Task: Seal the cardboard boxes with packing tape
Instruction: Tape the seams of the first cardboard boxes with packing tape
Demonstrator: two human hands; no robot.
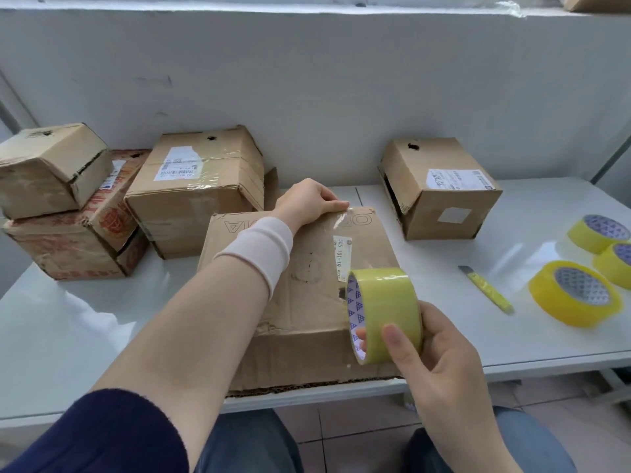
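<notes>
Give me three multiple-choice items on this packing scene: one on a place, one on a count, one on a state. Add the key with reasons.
1. Where does the yellow knife lie?
A. On the table, between the centre box and the spare tape rolls
B. On a box
C. On the floor

2. How many spare tape rolls lie at the right?
A. One
B. Three
C. Five

3. What is the right hand doing?
A. Lying flat on the table
B. Gripping a tape roll
C. Holding the knife

Key: 1 A, it lies on bare tabletop right of the centre box; 2 B, three rolls show there; 3 B, its thumb and fingers curl round the roll.
</notes>
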